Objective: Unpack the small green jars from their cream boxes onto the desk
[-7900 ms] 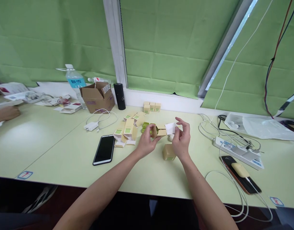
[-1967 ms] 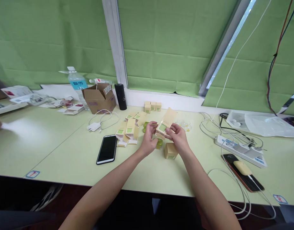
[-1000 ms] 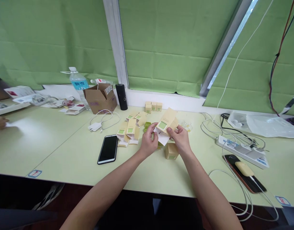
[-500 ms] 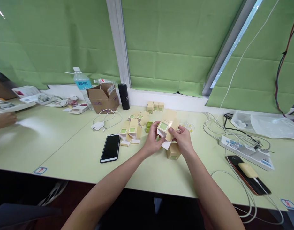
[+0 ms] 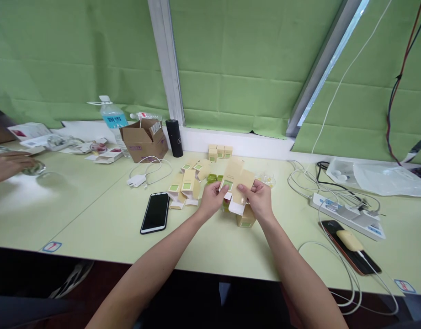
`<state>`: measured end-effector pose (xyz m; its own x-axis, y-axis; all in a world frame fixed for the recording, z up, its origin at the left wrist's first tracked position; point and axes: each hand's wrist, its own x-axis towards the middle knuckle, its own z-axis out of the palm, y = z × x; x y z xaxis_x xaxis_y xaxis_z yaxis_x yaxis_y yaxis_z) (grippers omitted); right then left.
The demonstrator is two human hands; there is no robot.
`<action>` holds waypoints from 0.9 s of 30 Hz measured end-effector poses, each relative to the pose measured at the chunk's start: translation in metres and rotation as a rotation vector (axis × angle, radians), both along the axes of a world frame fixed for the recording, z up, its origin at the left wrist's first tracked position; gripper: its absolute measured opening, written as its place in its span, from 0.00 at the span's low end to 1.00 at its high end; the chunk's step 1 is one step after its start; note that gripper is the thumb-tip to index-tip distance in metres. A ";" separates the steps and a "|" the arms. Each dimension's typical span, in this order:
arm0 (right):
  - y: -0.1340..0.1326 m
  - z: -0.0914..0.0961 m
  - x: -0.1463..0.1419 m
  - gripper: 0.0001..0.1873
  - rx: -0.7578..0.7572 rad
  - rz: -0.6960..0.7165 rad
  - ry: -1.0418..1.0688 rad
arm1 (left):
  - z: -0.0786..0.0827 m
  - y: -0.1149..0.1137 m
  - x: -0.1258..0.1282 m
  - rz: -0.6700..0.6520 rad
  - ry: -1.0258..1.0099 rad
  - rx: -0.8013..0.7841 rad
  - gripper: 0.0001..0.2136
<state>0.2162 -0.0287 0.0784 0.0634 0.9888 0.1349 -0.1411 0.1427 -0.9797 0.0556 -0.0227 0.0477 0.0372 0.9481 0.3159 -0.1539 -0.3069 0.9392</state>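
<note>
Between my hands is a small cream paper box (image 5: 235, 176), its white inner flaps showing at the lower end. My left hand (image 5: 212, 199) pinches its left side by the green label, thumb on top. On the right edge, my right hand (image 5: 260, 197) grips the card with thumb and fingers. Under the held box stands a closed cream box (image 5: 246, 218) with a green label. Green containers (image 5: 213, 178) lie partly hidden behind my left hand. Several cream boxes with unfolded flaps (image 5: 189, 183) lie to the left.
A phone (image 5: 155, 213) lies left of my arm. Farther back are a white charger (image 5: 137, 180), a brown carton (image 5: 145, 141), a black flask (image 5: 174, 137) and small boxes (image 5: 220, 152). A power strip (image 5: 347, 214) and cables occupy the right. At far left, another person's hand (image 5: 11, 165) touches something clear.
The held box has turned and spread flatter between my hands, and my left thumb now lies on its label. The other person's hand has moved right, with a clear object showing by it.
</note>
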 end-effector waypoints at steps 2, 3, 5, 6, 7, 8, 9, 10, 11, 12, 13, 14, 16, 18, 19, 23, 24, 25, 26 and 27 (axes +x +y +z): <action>-0.001 0.001 -0.001 0.27 0.002 0.026 -0.044 | 0.001 0.002 -0.002 0.018 -0.012 -0.037 0.23; -0.001 0.001 -0.001 0.27 0.008 0.040 -0.068 | 0.001 0.003 -0.003 0.032 -0.021 -0.049 0.23; -0.001 -0.001 -0.001 0.25 0.034 0.044 -0.122 | 0.002 0.003 -0.005 0.066 -0.043 -0.060 0.23; 0.000 -0.002 0.000 0.24 0.049 0.032 -0.148 | 0.003 0.003 -0.006 0.076 -0.055 -0.062 0.23; 0.000 -0.003 0.001 0.24 0.061 0.013 -0.170 | 0.004 0.003 -0.006 0.074 -0.068 -0.064 0.23; 0.001 -0.004 0.002 0.24 0.070 -0.006 -0.183 | 0.004 0.002 -0.005 0.061 -0.082 -0.064 0.23; 0.002 -0.005 0.002 0.24 0.075 -0.018 -0.186 | 0.004 0.001 -0.004 0.041 -0.096 -0.064 0.23; 0.003 -0.006 0.003 0.24 0.076 -0.018 -0.184 | 0.004 0.001 -0.004 0.021 -0.110 -0.066 0.22; 0.003 -0.007 0.003 0.25 0.074 -0.008 -0.183 | 0.004 0.001 -0.004 0.006 -0.118 -0.072 0.22; 0.004 -0.006 0.004 0.25 0.073 0.005 -0.184 | 0.004 0.002 -0.005 0.005 -0.121 -0.081 0.22; 0.003 -0.006 0.003 0.26 0.075 0.018 -0.188 | 0.005 0.005 -0.008 0.023 -0.121 -0.093 0.23; 0.003 -0.005 0.003 0.27 0.080 0.026 -0.196 | 0.007 0.009 -0.013 0.061 -0.118 -0.104 0.23; 0.000 -0.002 0.002 0.29 0.108 0.009 -0.214 | 0.013 0.021 -0.030 0.195 -0.114 -0.126 0.22; -0.002 0.000 0.000 0.29 0.148 -0.040 -0.235 | 0.024 0.038 -0.057 0.395 -0.081 -0.132 0.21; -0.004 0.000 0.000 0.28 0.165 -0.058 -0.249 | 0.030 0.048 -0.072 0.490 -0.021 -0.142 0.20; -0.006 -0.001 -0.001 0.24 0.201 -0.073 -0.316 | 0.049 0.087 -0.127 0.775 0.465 -0.284 0.16; -0.006 -0.003 -0.002 0.23 0.208 -0.076 -0.339 | 0.050 0.095 -0.136 0.819 0.615 -0.365 0.16; -0.006 -0.004 -0.002 0.22 0.216 -0.083 -0.365 | 0.050 0.103 -0.143 0.831 0.663 -0.411 0.15; -0.005 -0.005 -0.002 0.21 0.223 -0.090 -0.392 | 0.049 0.110 -0.148 0.837 0.692 -0.439 0.14; -0.005 -0.006 -0.002 0.19 0.227 -0.097 -0.418 | 0.046 0.116 -0.151 0.832 0.719 -0.470 0.14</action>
